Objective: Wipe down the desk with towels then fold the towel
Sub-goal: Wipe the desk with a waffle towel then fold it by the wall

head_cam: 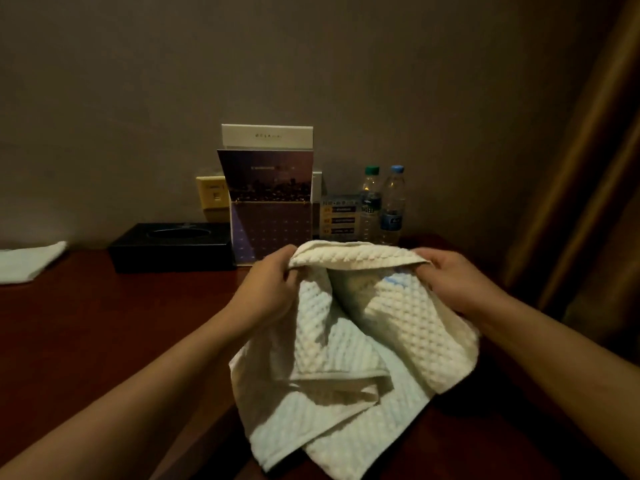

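A dark reddish wooden desk fills the lower part of the view and runs back to a plain grey-brown wall. A brownish curtain hangs along the right side. The light is dim.

Over the near middle of the desk hangs a white waffle-weave towel, held up by its top edge, its lower folds bunched and draped toward the near edge. Whether they rest on the wood cannot be told. The left hand grips the top edge at its left end, fingers curled around the hem. The right hand grips the right end the same way, fingers tucked under the fabric and thumb on top. The hem stretches between them, slightly arched.

Behind the towel, at the desk's far edge against the wall, stands a leaflet holder with a calendar card in front; the towel and left hand hide its base. Left of it lies a black tissue box, and at the far left corner a folded white cloth. Right of the holder are a small printed sign, a green-capped bottle and a blue-capped bottle, just beside each other. A yellowish wall socket plate shows above the tissue box.
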Tool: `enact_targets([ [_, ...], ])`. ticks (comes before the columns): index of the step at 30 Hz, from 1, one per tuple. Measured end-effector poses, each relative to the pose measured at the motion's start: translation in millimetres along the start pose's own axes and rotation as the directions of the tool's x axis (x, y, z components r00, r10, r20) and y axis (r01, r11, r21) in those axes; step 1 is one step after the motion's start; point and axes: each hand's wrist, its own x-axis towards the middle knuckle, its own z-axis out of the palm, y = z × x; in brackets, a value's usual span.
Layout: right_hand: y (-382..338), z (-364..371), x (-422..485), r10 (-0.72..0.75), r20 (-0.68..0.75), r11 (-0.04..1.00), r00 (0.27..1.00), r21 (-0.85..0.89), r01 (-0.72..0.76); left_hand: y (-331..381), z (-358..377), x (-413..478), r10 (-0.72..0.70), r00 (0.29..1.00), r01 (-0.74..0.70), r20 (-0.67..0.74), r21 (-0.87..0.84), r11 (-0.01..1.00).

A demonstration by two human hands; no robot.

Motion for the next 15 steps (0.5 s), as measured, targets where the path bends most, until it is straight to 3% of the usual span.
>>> enact_targets([
  [4, -4, -9, 7, -0.220, -0.091, 0.970, 0.971, -0.126, 0.208, 13, -18, 3, -0.053, 0.998, 0.050, -0.019, -0.130, 0.990],
  [7, -11, -16, 9, -0.307, -0.116, 0.925, 0.945, -0.271, 0.268, 18, -36, 6, -0.119, 0.957, 0.153, 0.266, -0.114, 0.982],
  [9, -11, -16, 10, -0.307, -0.082, 0.920, 0.948, -0.280, 0.273, 15, -42, 6, -0.194, 0.903, 0.170, 0.384, 0.095, 0.981],
  [11, -13, -16, 10, -0.245, 0.014, 0.944, 0.969, -0.225, 0.242, 11, -47, 7, -0.245, 0.902, 0.161, 0.355, 0.251, 0.954],
  [12, -16, -18, 11, -0.225, 0.061, 0.948, 0.973, -0.216, 0.232, 10, -52, 7, -0.234, 0.921, 0.158, 0.311, 0.250, 0.955],
  [15, -32, -34, 12, -0.184, 0.250, 0.884, 0.950, -0.381, 0.271, 13, -70, 11, -0.079, 0.980, 0.040, 0.181, 0.210, 0.977],
])
